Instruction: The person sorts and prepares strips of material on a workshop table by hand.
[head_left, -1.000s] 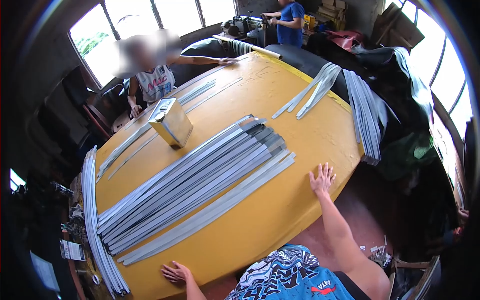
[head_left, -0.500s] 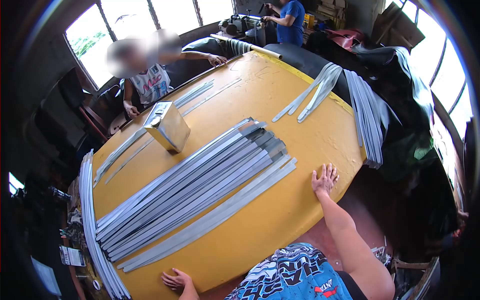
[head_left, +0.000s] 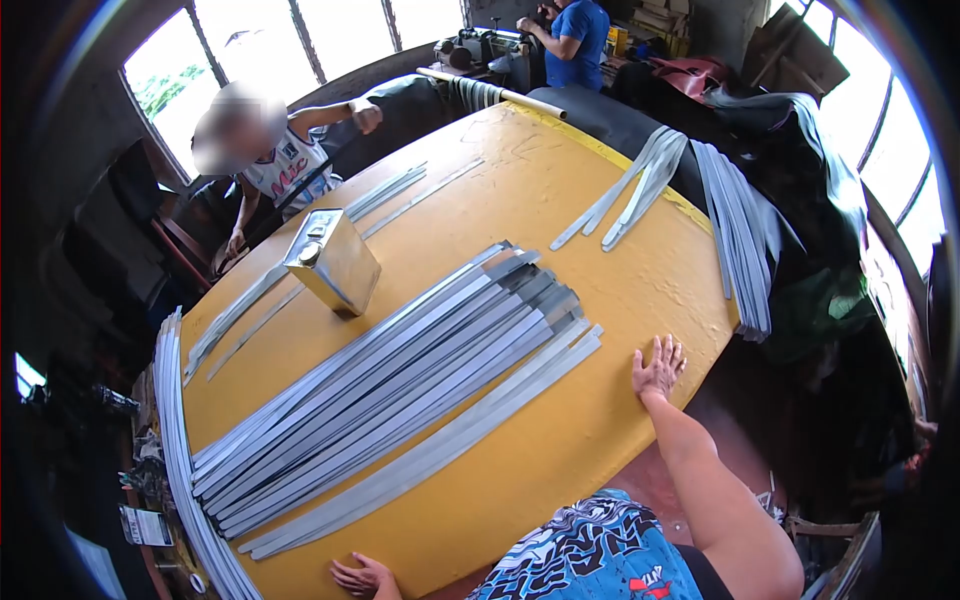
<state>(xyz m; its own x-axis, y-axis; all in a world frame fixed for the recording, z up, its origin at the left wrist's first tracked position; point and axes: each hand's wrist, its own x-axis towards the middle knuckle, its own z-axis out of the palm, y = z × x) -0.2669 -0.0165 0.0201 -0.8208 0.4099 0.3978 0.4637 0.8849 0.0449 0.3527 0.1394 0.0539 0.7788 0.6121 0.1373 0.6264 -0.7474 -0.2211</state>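
My right hand lies flat with fingers spread on the yellow-covered table, near its right edge. My left hand rests at the near edge, fingers apart, holding nothing. Between and beyond my hands, a wide row of long grey strips is laid side by side. Closer to me, a couple of paler grey strips run parallel to the row. Behind the row stands a rectangular metal can with a cap on top.
Across the table, a person in a white jersey has one arm raised. Bundles of grey strips hang over the left end and right end. Another person in blue stands by a machine at the back.
The person across the table has lifted one hand off the far edge and shifted left. My hands stay flat on the table; the view has shifted slightly.
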